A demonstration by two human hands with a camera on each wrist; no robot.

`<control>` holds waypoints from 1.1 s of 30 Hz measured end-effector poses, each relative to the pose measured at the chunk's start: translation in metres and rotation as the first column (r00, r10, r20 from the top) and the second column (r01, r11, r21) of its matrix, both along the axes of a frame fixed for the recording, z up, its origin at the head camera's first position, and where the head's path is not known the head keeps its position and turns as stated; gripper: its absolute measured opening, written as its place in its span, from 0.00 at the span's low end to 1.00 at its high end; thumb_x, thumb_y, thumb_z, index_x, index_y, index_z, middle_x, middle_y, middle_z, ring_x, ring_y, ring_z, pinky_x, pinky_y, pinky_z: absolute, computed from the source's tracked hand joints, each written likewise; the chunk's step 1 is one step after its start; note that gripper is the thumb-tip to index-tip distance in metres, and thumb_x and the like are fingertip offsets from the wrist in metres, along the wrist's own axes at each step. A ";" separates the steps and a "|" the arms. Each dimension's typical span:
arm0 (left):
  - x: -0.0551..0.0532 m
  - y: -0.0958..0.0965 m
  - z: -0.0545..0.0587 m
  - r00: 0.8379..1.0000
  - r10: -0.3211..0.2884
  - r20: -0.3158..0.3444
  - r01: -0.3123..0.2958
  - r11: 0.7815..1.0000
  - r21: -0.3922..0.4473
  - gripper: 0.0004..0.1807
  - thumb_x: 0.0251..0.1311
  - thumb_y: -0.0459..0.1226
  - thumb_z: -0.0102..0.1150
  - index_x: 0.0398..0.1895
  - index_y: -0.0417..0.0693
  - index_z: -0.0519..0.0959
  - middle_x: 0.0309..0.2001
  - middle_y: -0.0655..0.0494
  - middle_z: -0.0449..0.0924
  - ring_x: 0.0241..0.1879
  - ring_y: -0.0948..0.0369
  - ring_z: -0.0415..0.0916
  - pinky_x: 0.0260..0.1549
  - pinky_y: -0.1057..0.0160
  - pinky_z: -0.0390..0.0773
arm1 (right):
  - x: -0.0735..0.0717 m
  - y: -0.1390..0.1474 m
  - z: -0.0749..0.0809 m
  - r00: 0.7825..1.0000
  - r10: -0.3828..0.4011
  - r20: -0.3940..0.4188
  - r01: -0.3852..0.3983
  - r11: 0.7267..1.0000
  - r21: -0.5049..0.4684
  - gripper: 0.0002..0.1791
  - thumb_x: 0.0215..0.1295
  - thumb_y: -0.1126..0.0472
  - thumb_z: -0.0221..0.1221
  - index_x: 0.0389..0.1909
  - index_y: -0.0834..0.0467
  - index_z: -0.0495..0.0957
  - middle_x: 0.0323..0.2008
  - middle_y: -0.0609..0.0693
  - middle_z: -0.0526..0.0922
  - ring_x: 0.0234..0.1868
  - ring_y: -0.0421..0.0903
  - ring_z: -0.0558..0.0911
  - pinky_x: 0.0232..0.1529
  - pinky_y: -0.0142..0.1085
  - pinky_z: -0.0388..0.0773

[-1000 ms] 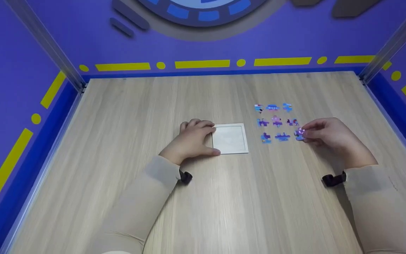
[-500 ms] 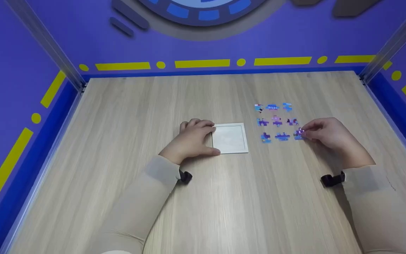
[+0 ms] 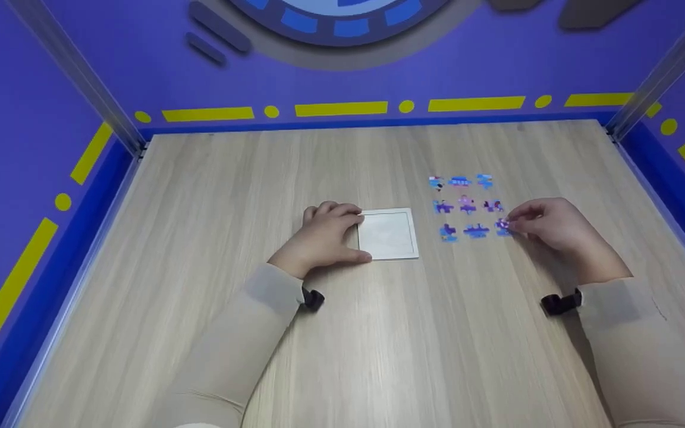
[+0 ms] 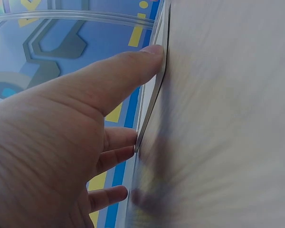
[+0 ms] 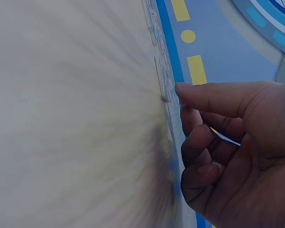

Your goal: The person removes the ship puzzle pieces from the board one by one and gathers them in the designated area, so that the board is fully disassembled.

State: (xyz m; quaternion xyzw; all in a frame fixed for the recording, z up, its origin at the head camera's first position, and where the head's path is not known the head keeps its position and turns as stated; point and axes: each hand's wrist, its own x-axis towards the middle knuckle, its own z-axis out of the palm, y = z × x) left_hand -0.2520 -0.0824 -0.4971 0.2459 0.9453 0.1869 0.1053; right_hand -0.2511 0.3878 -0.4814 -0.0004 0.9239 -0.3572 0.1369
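Note:
A square white puzzle frame [image 3: 387,233] lies flat on the table. My left hand [image 3: 324,238] spans its left side, thumb on the near corner and fingertips on the far one; in the left wrist view the thumb [image 4: 133,66] presses on the frame's edge. To the right, small blue, purple and pink jigsaw pieces [image 3: 467,205] are laid out in three rows. At the near right of these rows, my right hand [image 3: 556,229] holds the right edge of one jigsaw piece [image 3: 501,226] with thumb and index fingertip. The right wrist view shows the other fingers curled.
The wooden table [image 3: 259,178] is bounded by purple-blue walls [image 3: 342,83] with yellow dashes at the back and sides. Black wrist camera mounts [image 3: 314,299] sit at both sleeve cuffs. A strip of table lies between the frame and the pieces.
The jigsaw piece at my right fingertips has shifted slightly left and flattened into line with its row. My left hand and the frame have stayed put.

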 end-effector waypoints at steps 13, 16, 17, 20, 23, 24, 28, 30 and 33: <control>-0.001 -0.001 -0.003 1.000 0.008 -0.003 -0.008 1.000 0.007 0.50 0.62 0.66 0.78 0.83 0.52 0.77 0.86 0.57 0.70 0.86 0.44 0.61 0.81 0.33 0.55 | -0.007 0.000 -0.007 0.999 -0.045 0.008 0.045 0.997 -0.061 0.25 0.87 0.47 0.60 0.67 0.64 0.85 0.41 0.40 0.87 0.37 0.39 0.80 0.40 0.35 0.79; 0.001 0.000 -0.004 1.000 0.008 0.000 -0.008 1.000 0.013 0.51 0.63 0.66 0.77 0.83 0.52 0.76 0.86 0.57 0.70 0.86 0.45 0.61 0.81 0.33 0.55 | -0.007 0.002 -0.009 0.999 -0.048 0.004 0.048 0.996 -0.072 0.25 0.88 0.48 0.59 0.67 0.65 0.84 0.39 0.39 0.86 0.36 0.38 0.80 0.39 0.35 0.79; 0.001 0.000 -0.004 1.000 0.006 0.000 -0.006 1.000 0.012 0.51 0.63 0.66 0.77 0.83 0.52 0.76 0.86 0.57 0.70 0.86 0.45 0.61 0.81 0.33 0.55 | -0.007 0.003 -0.010 0.999 -0.049 0.004 0.050 0.995 -0.081 0.25 0.88 0.48 0.58 0.67 0.65 0.84 0.39 0.39 0.86 0.36 0.38 0.80 0.39 0.35 0.79; 0.003 0.000 -0.005 1.000 -0.002 -0.012 0.002 1.000 0.002 0.51 0.62 0.66 0.77 0.83 0.51 0.76 0.86 0.57 0.71 0.86 0.47 0.62 0.80 0.35 0.58 | -0.005 0.004 -0.011 0.999 -0.051 0.001 0.051 0.994 -0.096 0.26 0.88 0.48 0.58 0.67 0.66 0.84 0.38 0.39 0.86 0.35 0.37 0.80 0.39 0.34 0.79; 0.003 0.000 -0.003 0.999 -0.016 -0.040 0.015 1.000 -0.008 0.50 0.62 0.67 0.77 0.82 0.51 0.78 0.84 0.58 0.73 0.85 0.49 0.63 0.79 0.36 0.59 | -0.001 0.005 -0.011 0.998 -0.058 -0.003 0.058 0.992 -0.110 0.25 0.88 0.48 0.58 0.67 0.66 0.84 0.37 0.40 0.86 0.34 0.37 0.81 0.38 0.34 0.79; 0.003 0.000 -0.003 0.998 -0.020 -0.051 0.020 1.000 -0.009 0.50 0.62 0.67 0.77 0.81 0.51 0.78 0.84 0.58 0.74 0.85 0.49 0.63 0.79 0.36 0.59 | 0.000 0.005 -0.010 0.998 -0.061 -0.006 0.061 0.992 -0.108 0.25 0.88 0.48 0.58 0.67 0.65 0.84 0.37 0.40 0.86 0.34 0.37 0.80 0.37 0.34 0.79; 0.004 -0.001 -0.001 0.997 -0.037 -0.072 0.037 0.999 -0.005 0.50 0.61 0.67 0.77 0.81 0.52 0.79 0.83 0.58 0.74 0.85 0.50 0.63 0.79 0.35 0.57 | 0.003 0.004 -0.007 0.997 -0.075 -0.007 0.074 0.992 -0.106 0.25 0.88 0.49 0.58 0.66 0.65 0.84 0.36 0.39 0.86 0.33 0.37 0.80 0.36 0.34 0.79; 0.005 -0.003 0.000 0.996 -0.042 -0.077 0.042 0.999 -0.001 0.50 0.60 0.67 0.77 0.81 0.53 0.78 0.84 0.58 0.73 0.85 0.50 0.63 0.80 0.35 0.57 | 0.003 0.003 -0.006 0.997 -0.079 -0.007 0.078 0.992 -0.102 0.24 0.88 0.49 0.58 0.67 0.65 0.84 0.37 0.39 0.86 0.33 0.37 0.80 0.35 0.34 0.80; 0.006 -0.005 0.001 0.995 -0.042 -0.087 0.043 0.999 0.006 0.52 0.58 0.68 0.78 0.82 0.54 0.77 0.85 0.57 0.72 0.85 0.49 0.63 0.80 0.34 0.57 | 0.004 0.003 -0.001 0.997 -0.081 -0.012 0.079 0.993 -0.093 0.25 0.89 0.49 0.57 0.68 0.65 0.84 0.42 0.41 0.87 0.35 0.37 0.81 0.36 0.34 0.81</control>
